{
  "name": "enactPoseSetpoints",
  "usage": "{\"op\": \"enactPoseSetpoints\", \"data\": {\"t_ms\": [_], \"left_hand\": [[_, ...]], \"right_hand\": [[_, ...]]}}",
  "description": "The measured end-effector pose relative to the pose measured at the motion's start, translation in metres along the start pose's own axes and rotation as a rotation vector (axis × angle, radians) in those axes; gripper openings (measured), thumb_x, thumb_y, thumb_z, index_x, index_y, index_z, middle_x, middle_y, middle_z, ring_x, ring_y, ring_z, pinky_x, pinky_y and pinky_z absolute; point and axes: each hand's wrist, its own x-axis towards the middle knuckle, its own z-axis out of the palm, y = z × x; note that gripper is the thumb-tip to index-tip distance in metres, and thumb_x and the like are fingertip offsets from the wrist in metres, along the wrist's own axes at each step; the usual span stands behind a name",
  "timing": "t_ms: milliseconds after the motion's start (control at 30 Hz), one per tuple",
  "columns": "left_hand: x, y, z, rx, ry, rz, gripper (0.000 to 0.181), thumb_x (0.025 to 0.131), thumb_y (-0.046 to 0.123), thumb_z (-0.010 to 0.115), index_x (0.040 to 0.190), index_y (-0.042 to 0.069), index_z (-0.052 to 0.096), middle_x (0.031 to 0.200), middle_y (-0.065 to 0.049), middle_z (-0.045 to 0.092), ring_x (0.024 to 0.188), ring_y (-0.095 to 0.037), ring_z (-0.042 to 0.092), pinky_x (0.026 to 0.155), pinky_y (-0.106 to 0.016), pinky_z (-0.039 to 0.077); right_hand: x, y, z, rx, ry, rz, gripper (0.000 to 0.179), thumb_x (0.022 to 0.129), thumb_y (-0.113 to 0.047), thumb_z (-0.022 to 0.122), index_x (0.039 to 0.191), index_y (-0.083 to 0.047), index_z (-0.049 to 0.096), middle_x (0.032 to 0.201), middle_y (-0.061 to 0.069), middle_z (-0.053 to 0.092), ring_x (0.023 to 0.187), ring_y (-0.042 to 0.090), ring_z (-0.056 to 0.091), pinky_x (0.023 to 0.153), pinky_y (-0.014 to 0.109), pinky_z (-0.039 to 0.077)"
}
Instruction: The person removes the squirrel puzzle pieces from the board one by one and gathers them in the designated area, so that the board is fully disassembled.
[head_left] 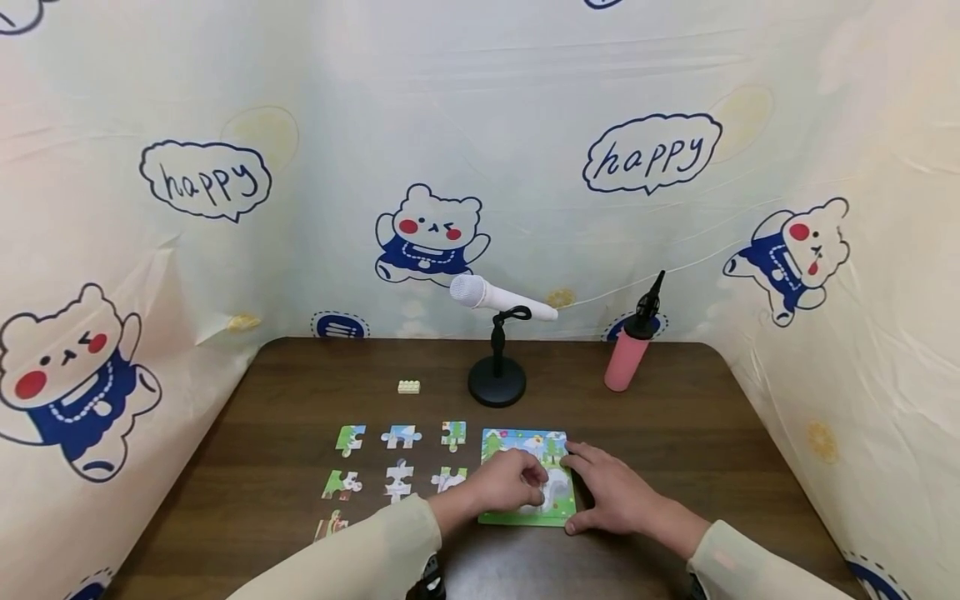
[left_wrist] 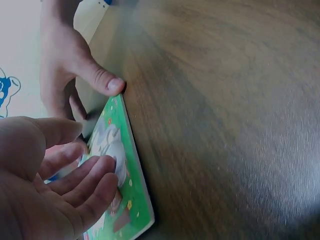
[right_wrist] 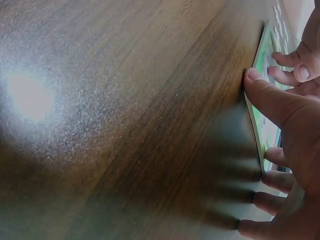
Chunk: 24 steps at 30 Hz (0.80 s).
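Observation:
A square puzzle board with a green border and a pale figure in its picture lies flat on the brown table. My left hand is over its middle, fingers loosely bent, fingertips right at the picture. In the left wrist view, nothing shows between that thumb and the fingers. Along the board's right side rests my right hand, its fingers spread. Its thumb touches the edge near the front corner, while the other fingertips are at the side edge and on the tabletop.
Left of the board lie several loose jigsaw pieces, among them a blue one and a green one. A small pale toy brick sits farther back. Behind the board stand a white microphone on a black stand and a pink hand pump.

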Motion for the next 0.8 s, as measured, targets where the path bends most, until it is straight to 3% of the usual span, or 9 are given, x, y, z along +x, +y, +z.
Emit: {"op": "enactPoseSetpoints", "data": {"t_ms": [433,633,800], "left_hand": [[0.007,0.008,0.010,0.060,-0.003,-0.047,0.028,0.083,0.011,0.080,0.110,0.005,0.076,0.088,0.005,0.070,0.080,-0.003,0.059,0.080,-0.024,0.052],[0.011,0.012,0.011,0.116,-0.005,-0.008,0.035,0.083,0.006,0.077,0.117,0.001,0.074,0.085,0.004,0.069,0.075,-0.003,0.055,0.076,-0.021,0.050],[0.013,0.013,0.013,0.107,0.006,-0.017,0.029,0.082,0.004,0.076,0.111,0.003,0.075,0.079,0.005,0.065,0.071,-0.003,0.052,0.071,-0.021,0.047]], "right_hand": [[0.001,-0.003,0.000,-0.037,0.002,0.005,0.098,0.071,-0.060,0.087,0.144,-0.004,0.053,0.158,0.018,0.043,0.143,0.041,0.044,0.107,0.060,0.043],[0.002,-0.002,0.001,-0.039,0.003,0.003,0.098,0.071,-0.060,0.087,0.144,-0.004,0.053,0.157,0.017,0.043,0.142,0.041,0.045,0.106,0.061,0.044],[0.002,-0.002,0.001,-0.041,0.003,-0.003,0.098,0.072,-0.061,0.086,0.144,-0.004,0.053,0.158,0.017,0.043,0.142,0.041,0.044,0.106,0.060,0.044]]}}
